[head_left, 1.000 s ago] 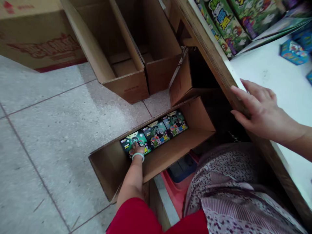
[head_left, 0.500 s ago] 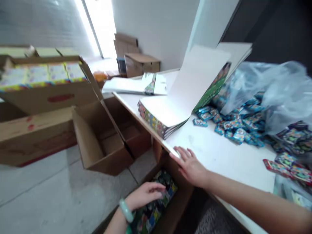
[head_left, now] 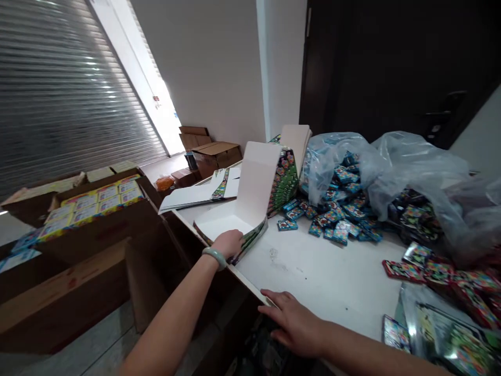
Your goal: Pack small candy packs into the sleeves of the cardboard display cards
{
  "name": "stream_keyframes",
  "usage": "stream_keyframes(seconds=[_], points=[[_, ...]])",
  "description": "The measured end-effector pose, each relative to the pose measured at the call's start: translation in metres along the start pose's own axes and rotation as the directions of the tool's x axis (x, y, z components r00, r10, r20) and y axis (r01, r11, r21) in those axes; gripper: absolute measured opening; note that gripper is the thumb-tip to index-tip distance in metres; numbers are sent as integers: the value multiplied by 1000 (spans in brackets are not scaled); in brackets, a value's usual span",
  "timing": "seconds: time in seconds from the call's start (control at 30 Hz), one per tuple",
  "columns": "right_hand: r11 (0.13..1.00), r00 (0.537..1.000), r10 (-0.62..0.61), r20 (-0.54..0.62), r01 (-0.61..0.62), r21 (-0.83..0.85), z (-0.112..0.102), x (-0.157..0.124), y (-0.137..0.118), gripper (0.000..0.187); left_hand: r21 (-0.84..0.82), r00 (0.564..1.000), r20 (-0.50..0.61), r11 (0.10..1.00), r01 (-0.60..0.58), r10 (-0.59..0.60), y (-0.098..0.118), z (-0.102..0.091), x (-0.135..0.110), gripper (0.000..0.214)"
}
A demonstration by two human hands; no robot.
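My left hand (head_left: 229,244), with a pale green bangle at the wrist, is closed on the near corner of a cardboard display box (head_left: 219,219). The box is white inside, printed outside, and tops a stack at the table's left edge; its tall back panel stands up. Some fingertips are hidden by the hand itself. My right hand (head_left: 291,318) rests on the table's front edge, fingers apart and holding nothing. Below the edge, a dark carton (head_left: 262,344) holds printed goods that are hard to make out.
Small blue packets (head_left: 332,219) spill from clear plastic bags (head_left: 344,146) across the white table (head_left: 289,271). Red packets (head_left: 438,271) lie at the right. More folded white cards (head_left: 188,197) lie at the far left corner. Cartons with yellow boxes (head_left: 97,201) stand on the floor at left.
My left hand has risen from the carton below the table to the box stack. My right hand stays at the table edge. The view has swung toward the right and up.
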State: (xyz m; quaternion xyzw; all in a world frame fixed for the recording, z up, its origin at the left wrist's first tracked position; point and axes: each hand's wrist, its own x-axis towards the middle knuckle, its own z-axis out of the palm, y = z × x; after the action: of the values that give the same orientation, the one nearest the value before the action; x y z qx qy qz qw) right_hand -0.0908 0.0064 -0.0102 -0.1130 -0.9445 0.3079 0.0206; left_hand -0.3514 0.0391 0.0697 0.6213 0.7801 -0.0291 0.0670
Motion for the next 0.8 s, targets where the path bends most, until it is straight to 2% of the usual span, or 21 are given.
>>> stream_keyframes(seconds=[0.13, 0.27, 0.43, 0.53, 0.6, 0.7, 0.8], points=[[988, 999, -5, -50, 12, 152, -5, -36, 10, 48, 103, 1000, -13, 995, 6, -4, -2, -6, -9, 30], [977, 997, -46, -61, 58, 205, 5, -48, 10, 40, 218, 994, -107, 974, 58, -35, 6, -18, -20, 30], [970, 989, -136, -59, 145, 197, 6, -63, -7, 38, 314, 967, -253, 942, 115, -34, 26, -53, -44, 35], [971, 987, -148, -61, 157, 181, -5, -85, -15, 36, 335, 959, -282, 940, 60, 39, 61, -65, -69, 36], [973, 987, -157, -48, 162, 163, -11, -102, -19, 35, 319, 961, -255, 948, -17, 103, 97, -59, -85, 36], [976, 985, -173, -12, 173, 131, -15, -127, -24, 35, 212, 979, -152, 972, -102, 136, 159, -27, -98, 33], [979, 984, -178, 7, 177, 102, -16, -152, -29, 33, 126, 988, -60, 983, -131, 139, 213, 17, -94, 29]])
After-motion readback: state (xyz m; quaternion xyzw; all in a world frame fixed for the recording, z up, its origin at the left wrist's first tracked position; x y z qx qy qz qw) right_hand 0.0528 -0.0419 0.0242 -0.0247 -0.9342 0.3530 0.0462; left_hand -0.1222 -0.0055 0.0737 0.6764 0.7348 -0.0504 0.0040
